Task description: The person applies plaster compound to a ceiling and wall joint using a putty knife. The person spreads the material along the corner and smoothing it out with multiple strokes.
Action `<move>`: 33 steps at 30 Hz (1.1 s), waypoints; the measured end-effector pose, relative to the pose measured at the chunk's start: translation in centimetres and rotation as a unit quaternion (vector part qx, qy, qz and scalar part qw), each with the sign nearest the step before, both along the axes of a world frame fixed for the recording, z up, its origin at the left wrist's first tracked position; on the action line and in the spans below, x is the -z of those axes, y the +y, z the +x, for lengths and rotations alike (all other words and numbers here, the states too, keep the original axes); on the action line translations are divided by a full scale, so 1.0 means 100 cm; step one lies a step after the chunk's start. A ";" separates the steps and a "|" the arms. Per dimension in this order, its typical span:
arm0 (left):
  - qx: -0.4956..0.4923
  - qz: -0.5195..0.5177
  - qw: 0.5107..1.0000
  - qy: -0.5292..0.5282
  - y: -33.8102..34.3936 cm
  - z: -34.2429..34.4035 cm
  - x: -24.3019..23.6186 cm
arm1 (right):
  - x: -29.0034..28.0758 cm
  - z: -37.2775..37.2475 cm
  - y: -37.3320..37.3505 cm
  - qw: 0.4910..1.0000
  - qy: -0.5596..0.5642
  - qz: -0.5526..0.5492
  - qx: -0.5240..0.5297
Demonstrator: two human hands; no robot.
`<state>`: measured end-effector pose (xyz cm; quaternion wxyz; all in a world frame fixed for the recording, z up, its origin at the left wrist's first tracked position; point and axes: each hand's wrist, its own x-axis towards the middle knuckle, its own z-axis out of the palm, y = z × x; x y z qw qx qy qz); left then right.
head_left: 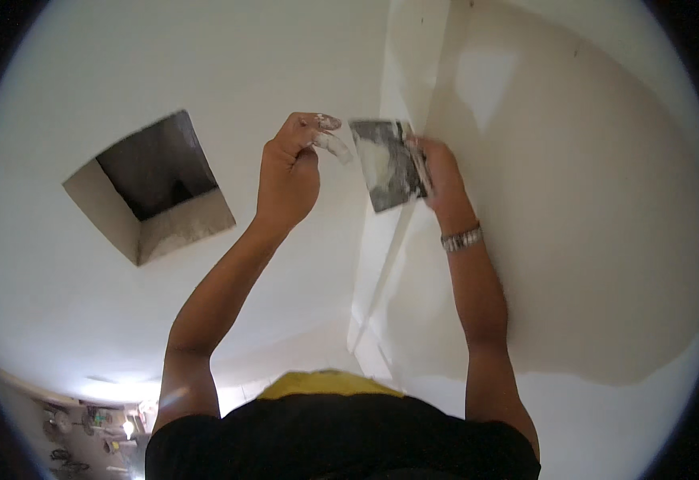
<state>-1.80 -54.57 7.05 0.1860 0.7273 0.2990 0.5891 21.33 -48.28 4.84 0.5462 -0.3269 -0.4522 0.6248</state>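
Note:
My right hand (439, 172) grips the right side of a flat, dark rectangular plastering trowel (398, 178). A patch of wet white plaster (377, 164) is spread on the trowel's face. My left hand (292, 164) is raised just left of the trowel, apart from it. Its fingers are bent and separated, with white plaster smeared on them, and I see nothing held in them. Behind the trowel, the corner (387, 264) where two pale surfaces meet runs up the view.
A square recessed opening (157, 172) with a dark inside is to the left. On the right, a broad damp beige area (581, 200) covers the pale surface. Cluttered items (85, 436) and bright lights show at the lower left.

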 end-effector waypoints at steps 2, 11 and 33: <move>-0.010 0.051 0.998 -0.031 0.002 0.006 -0.036 | 0.009 0.002 0.008 0.992 -0.095 -0.001 0.081; -0.301 0.410 0.837 0.203 0.017 0.024 -0.294 | 0.013 0.007 0.024 0.960 -0.204 0.172 0.081; -0.479 0.322 0.724 0.377 0.133 0.049 -0.400 | 0.006 0.011 0.017 0.938 -0.289 0.179 0.066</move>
